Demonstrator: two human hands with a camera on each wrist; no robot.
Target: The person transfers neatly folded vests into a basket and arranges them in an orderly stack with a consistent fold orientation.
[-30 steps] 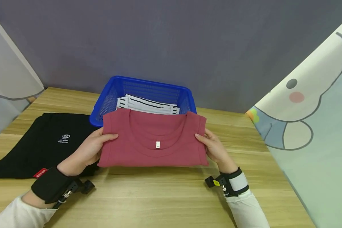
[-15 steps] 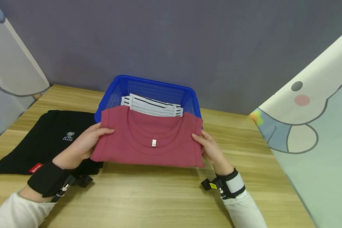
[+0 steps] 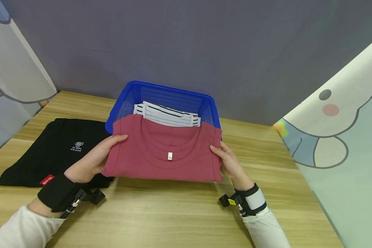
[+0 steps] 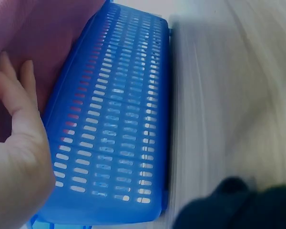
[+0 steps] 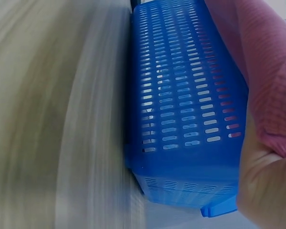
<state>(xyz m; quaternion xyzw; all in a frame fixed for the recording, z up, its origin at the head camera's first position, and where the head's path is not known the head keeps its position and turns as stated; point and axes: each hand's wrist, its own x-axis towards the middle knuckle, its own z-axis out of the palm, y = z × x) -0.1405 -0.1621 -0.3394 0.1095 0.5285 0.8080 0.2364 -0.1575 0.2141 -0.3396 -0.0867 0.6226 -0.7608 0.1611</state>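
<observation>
A folded rose-pink top (image 3: pixel 170 172) with a scooped neck and a small white label is held up by its two sides in the head view. My left hand (image 3: pixel 93 158) grips its left side, thumb on the front. On the right side my right hand (image 3: pixel 232 165) pinches the cloth, its thumb in front and its fingers mostly behind. The top covers the near part of a blue plastic basket (image 3: pixel 173 90). Inside the basket lies a white folded cloth with black stripes (image 3: pixel 167 115). Both wrist views show the basket's slotted wall (image 4: pixel 97 124) close beside the hands.
A folded black garment (image 3: pixel 52 151) with white print and a red tag lies on the wooden table (image 3: pixel 161 213), left of the basket and partly under my left forearm. A grey wall (image 3: pixel 186 41) stands behind the basket. Cartoon-printed cloth (image 3: pixel 338 186) borders the right side.
The head view has shifted a little. Against the basket, the pink top has moved slightly to the left, with both hands keeping their hold.
</observation>
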